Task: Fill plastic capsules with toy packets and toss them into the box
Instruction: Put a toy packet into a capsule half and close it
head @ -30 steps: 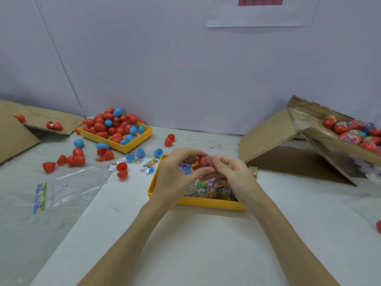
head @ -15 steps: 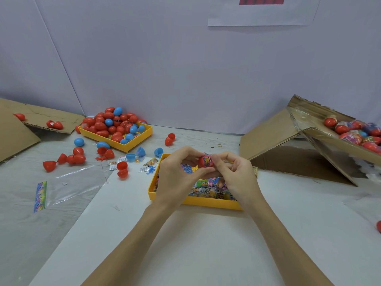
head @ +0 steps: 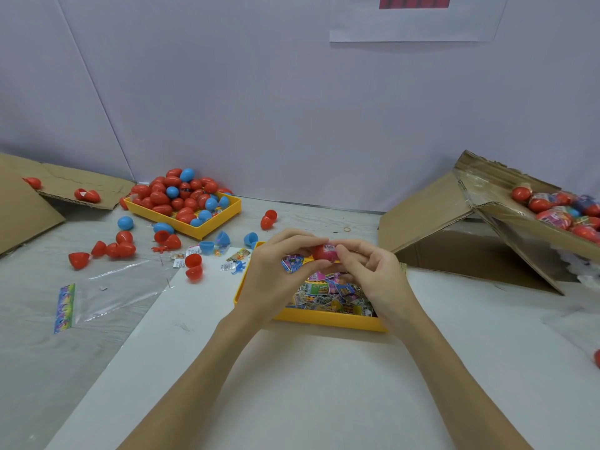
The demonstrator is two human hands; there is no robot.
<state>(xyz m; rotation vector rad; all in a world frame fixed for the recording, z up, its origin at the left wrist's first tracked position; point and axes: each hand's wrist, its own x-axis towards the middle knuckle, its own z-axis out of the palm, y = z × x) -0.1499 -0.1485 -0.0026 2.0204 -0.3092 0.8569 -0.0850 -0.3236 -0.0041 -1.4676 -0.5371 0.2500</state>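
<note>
— What are the hands doing right now?

— Both are meeting just above the far edge of the near yellow tray (head: 328, 320). The left hand (head: 276, 280) is pinching a red capsule (head: 323, 252) between thumb and forefinger, and the right hand (head: 373, 274) is curling its fingers against the capsule's other side, where a pink toy packet (head: 330, 249) is showing. So each grip is closing on that one capsule.

— And what is lying in that tray?

— Loose toy packets (head: 328, 292), heaped in many colours, directly below the hands.

— Where is the box sitting?

— To the right of the tray, well apart from it: a cardboard box (head: 506, 209) tipping on its side, with filled capsules (head: 561, 212) piling up in it.

— And to the left of the tray?

— A second yellow tray (head: 194, 230), farther back, is holding empty red and blue capsules (head: 181, 196). Between the two trays, capsule halves (head: 193, 267) are lying scattered on the tabletop (head: 292, 384). A clear plastic bag (head: 107, 292) is lying flat, farther left still.
</note>
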